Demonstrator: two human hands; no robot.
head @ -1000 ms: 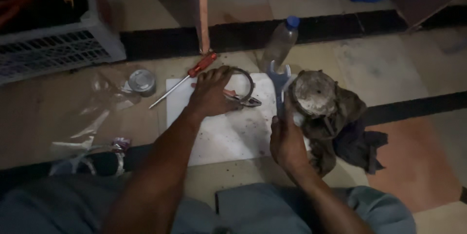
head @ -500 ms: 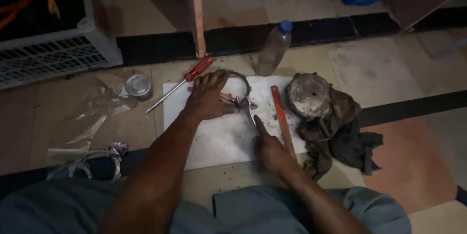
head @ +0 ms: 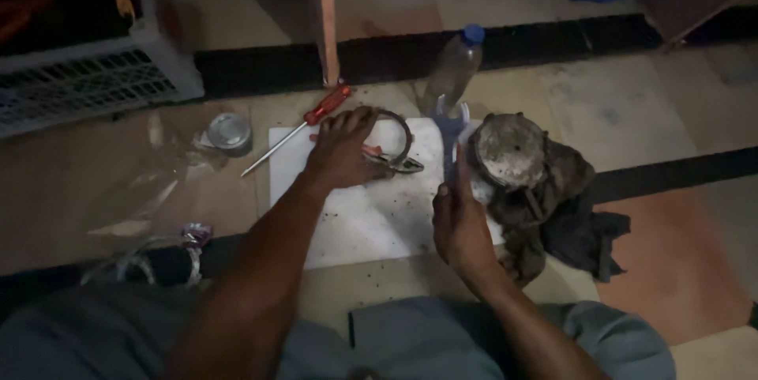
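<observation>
Centrally, a white sheet [head: 355,214] lies on the tiled floor under both hands. Right of the right fingers, a dark rag [head: 568,222] carries a round, dirty metal part [head: 509,151]. The left hand [head: 341,151] lies flat on the sheet, fingers spread and only slightly curled, pressing on a metal ring [head: 399,139]; pliers with red grips [head: 391,160] protrude from beneath the fingers. The right hand [head: 458,222] is closed around the shank of a blue open-end wrench [head: 452,131], held upright with its forked head just above the fingertips. Half a second ago this hand held a long red-handled tool against the sheet; the wrench has replaced it. Beyond the wrench stands a clear plastic bottle with a blue cap [head: 456,68]. Left of the left fingers lie a red-handled screwdriver [head: 296,131] and a small round tin [head: 229,131].
</observation>
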